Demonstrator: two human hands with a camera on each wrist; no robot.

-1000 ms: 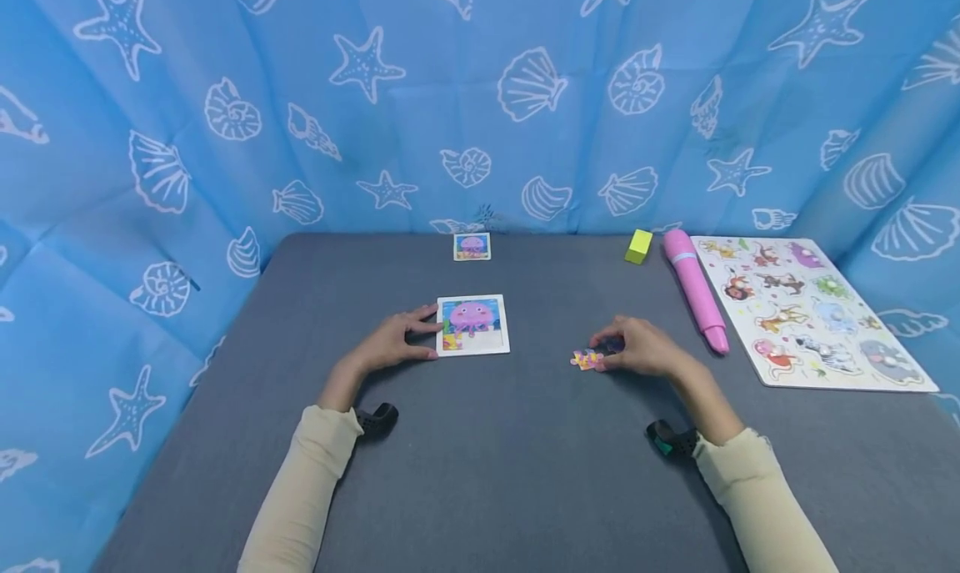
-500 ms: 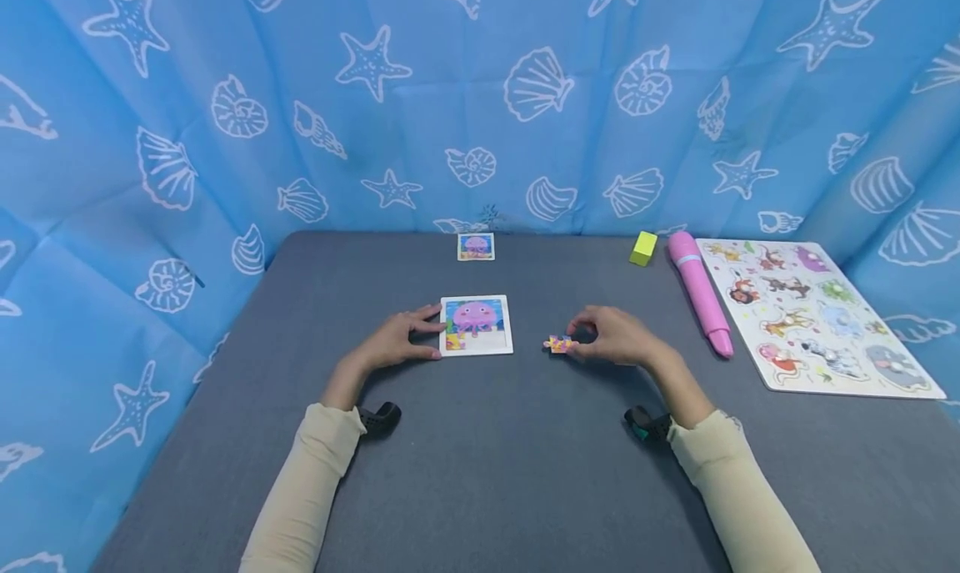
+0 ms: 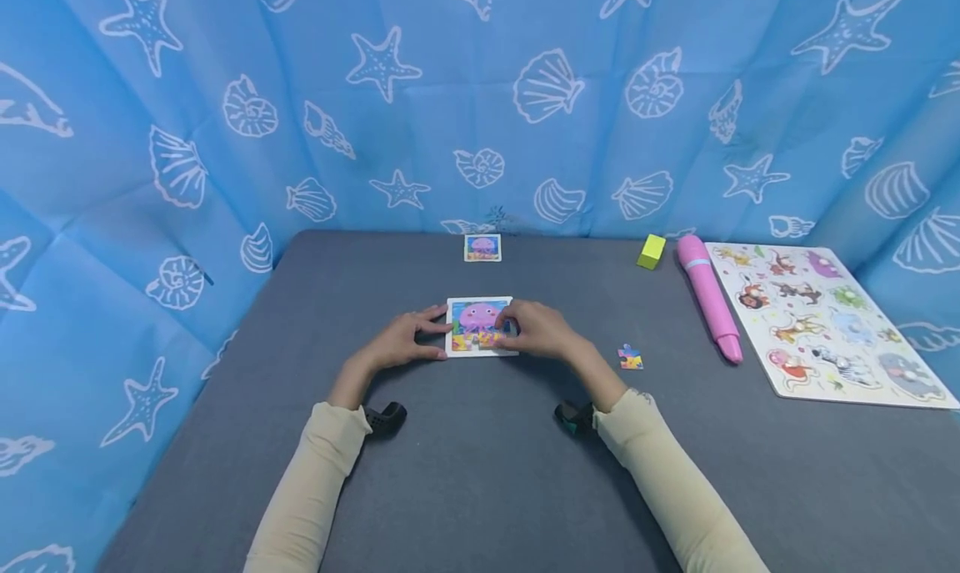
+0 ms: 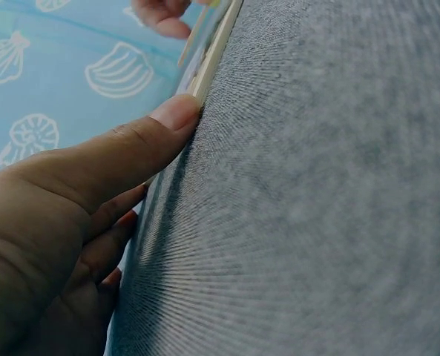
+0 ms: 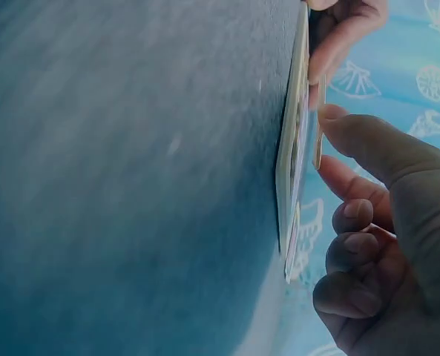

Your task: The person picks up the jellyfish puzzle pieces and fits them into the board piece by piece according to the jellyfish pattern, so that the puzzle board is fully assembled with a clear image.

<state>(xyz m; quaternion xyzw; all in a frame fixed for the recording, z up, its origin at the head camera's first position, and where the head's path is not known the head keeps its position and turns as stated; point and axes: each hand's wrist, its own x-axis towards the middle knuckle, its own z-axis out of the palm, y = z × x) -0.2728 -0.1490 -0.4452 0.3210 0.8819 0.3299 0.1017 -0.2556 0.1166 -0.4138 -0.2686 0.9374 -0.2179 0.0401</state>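
Note:
A small square jigsaw tray [image 3: 480,354] with a white rim shows a pink jellyfish picture and lies mid-table. My left hand [image 3: 397,339] rests at its left side, thumb and fingers touching the edge; in the left wrist view the thumb [image 4: 176,113] presses the rim. Over the tray's lower part, my right hand [image 3: 546,331] pinches a yellow and pink puzzle piece [image 3: 489,338]. The right wrist view has this puzzle piece [image 5: 320,133] edge-on, raised slightly above the tray. Another blue and yellow puzzle piece [image 3: 631,357] lies loose to the right.
A small jellyfish picture card [image 3: 482,248] lies at the back. Toward the right are a yellow-green block [image 3: 651,252], a pink pen-shaped stick [image 3: 709,298] and a white animal puzzle board [image 3: 832,323]. A blue shell-print curtain [image 3: 450,123] hangs behind.
My right hand has moved left from the loose pieces to the tray, carrying a puzzle piece. The blue and yellow piece is now uncovered. My left hand stays at the tray's edge.

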